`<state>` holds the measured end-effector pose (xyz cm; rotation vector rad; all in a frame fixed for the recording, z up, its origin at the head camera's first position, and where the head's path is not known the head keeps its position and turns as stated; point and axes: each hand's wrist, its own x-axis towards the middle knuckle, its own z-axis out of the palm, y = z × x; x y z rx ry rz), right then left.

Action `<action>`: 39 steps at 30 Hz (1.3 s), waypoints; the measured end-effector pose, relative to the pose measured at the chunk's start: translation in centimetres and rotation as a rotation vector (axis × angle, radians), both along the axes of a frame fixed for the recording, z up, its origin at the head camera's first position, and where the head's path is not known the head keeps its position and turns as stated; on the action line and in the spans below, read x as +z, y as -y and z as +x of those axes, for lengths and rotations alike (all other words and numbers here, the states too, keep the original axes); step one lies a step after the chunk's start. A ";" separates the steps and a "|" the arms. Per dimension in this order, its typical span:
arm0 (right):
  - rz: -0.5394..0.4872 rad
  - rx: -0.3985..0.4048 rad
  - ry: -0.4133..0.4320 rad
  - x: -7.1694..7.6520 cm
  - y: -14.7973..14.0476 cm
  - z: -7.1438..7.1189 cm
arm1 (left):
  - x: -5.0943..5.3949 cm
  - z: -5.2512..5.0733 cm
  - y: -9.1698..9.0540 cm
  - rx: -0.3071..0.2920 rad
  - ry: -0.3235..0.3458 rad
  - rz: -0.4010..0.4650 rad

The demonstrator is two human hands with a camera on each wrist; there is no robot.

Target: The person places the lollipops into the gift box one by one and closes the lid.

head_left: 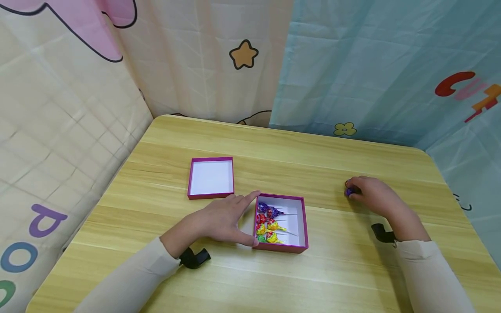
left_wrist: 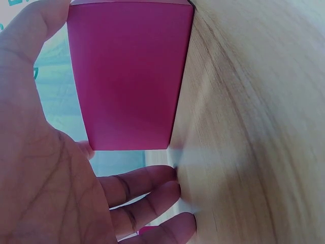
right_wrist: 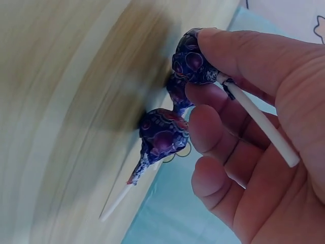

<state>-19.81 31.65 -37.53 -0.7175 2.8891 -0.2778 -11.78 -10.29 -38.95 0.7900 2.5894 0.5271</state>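
My left hand (head_left: 225, 217) spans the left side of the magenta box (head_left: 282, 248), thumb and index finger spread out to its corners. In the left wrist view, the box side (left_wrist: 129, 76) stands between that thumb and index, with the other fingers of the hand (left_wrist: 61, 178) touching the table. Lollipops in purple, red, yellow and green wrappers (head_left: 272, 224) lie in the box's left part. To the right, my right hand (head_left: 375, 198) pinches a purple lollipop (right_wrist: 193, 58) between thumb and fingers. Two more purple-wrapped lollipops (right_wrist: 163, 136) (right_wrist: 177, 92) are beside its fingertips (right_wrist: 204, 127).
A shallow magenta lid (head_left: 212, 196) with a white inside lies open side up, behind my left hand. Black curved pieces (head_left: 194, 258) (head_left: 382, 233) stick out at both wrists. Printed curtains (head_left: 211, 56) hang behind the wooden table (head_left: 332, 278).
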 end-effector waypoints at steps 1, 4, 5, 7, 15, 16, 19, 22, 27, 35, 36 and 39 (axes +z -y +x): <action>-0.002 0.004 0.001 0.0 0.0 0.1 | 0.0 0.0 0.0 0.000 0.000 0.001; -0.009 0.020 0.000 0.1 0.1 0.2 | 0.0 0.0 0.0 0.000 0.001 0.004; -0.012 0.025 0.000 0.1 0.2 0.3 | 0.0 0.0 0.0 0.002 0.003 0.005; -0.017 0.034 -0.002 0.2 0.3 0.4 | 0.0 0.0 0.0 0.003 0.004 0.006; -0.066 0.036 0.036 0.5 0.8 0.4 | -0.2 -0.1 0.0 0.003 0.004 0.008; -0.073 0.034 0.044 0.5 0.9 0.4 | -0.2 -0.1 0.0 0.002 0.003 0.008; -0.095 0.029 0.068 0.5 0.9 0.3 | -0.1 -0.1 0.0 0.003 0.004 0.008; -0.117 0.030 0.087 0.4 1.0 0.2 | -0.1 -0.1 0.0 0.003 0.009 0.008; -0.143 0.058 0.095 0.4 1.1 0.3 | 0.0 -0.1 0.0 0.004 0.012 0.008; -0.160 0.079 0.105 0.3 1.4 0.5 | 0.1 -0.1 -0.1 0.007 0.015 0.005; -0.163 0.075 0.107 0.3 1.5 0.5 | 0.1 -0.1 -0.1 0.008 0.016 0.005; -0.171 0.070 0.111 0.3 1.7 0.5 | 0.1 0.0 -0.2 0.008 0.016 0.004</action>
